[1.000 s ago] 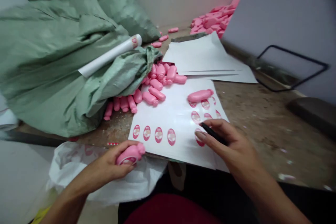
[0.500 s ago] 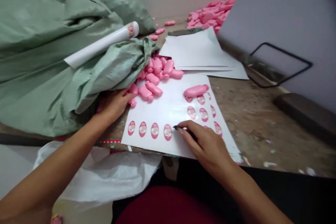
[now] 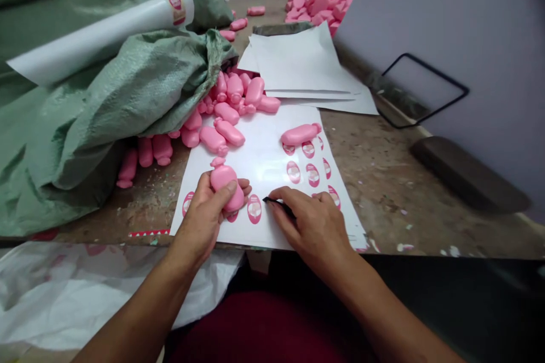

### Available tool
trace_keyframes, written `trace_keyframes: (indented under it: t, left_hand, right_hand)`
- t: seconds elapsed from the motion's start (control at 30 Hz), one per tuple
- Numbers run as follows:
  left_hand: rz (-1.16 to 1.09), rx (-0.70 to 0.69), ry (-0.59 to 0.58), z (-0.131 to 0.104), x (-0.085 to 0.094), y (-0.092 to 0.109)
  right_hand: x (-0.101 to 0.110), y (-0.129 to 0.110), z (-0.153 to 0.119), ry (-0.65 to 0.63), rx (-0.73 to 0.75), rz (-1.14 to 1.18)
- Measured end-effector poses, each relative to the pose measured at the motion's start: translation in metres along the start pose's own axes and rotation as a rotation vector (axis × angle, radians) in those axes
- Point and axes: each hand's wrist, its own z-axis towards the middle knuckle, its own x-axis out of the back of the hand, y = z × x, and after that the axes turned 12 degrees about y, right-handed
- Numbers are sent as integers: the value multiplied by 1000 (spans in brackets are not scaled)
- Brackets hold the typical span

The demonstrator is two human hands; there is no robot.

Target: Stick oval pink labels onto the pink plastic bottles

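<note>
My left hand grips a small pink plastic bottle, thumb across its front and its neck pointing away from me. It is held just above a white sticker sheet printed with oval pink labels. My right hand pinches a slim black pointed tool, its exact kind unclear. The tool's tip is close to the right edge of an oval label. Farther up the sheet, another pink bottle lies on its side by more labels.
Pink bottles spill from the mouth of a green woven sack, with a white roll on top. Behind the sheet lie white papers. A pink heap stands at the back; a dark block sits at right.
My left hand has come from the bottles by the sack to over the sheet, now with a pink bottle in it. My right hand keeps the black tool near the same label.
</note>
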Motion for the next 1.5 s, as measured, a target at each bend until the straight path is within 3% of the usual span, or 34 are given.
trace_keyframes:
  t: [0.37,0.7,0.9,1.03,1.13,1.27,1.37,1.5]
  left_hand:
    - [-12,24,20,0,3,1]
    - [-46,36,3,3,4,2]
    - [-127,71,6,7,7,0]
    - [-157,118,33,6,5,3]
    - [-161,116,27,6,6,4]
    - [-128,83,35,5,5,4]
    - [-98,70,7,-4,2,5]
    - [-145,136,-125,-24,-4,7]
  right_hand:
    - [-1,-8,3,11,30,-108]
    - [-1,0,10,-95,-112,75]
    - [-3,1,6,-63,0,-57]
    - [-8,-5,12,-42,-83,-66]
    - [-3,-5,19,-118,-297,106]
    - [17,-4,24,-166,-560,594]
    - [29,-6,24,-169,-619,772]
    - [33,-12,22,-201,-609,842]
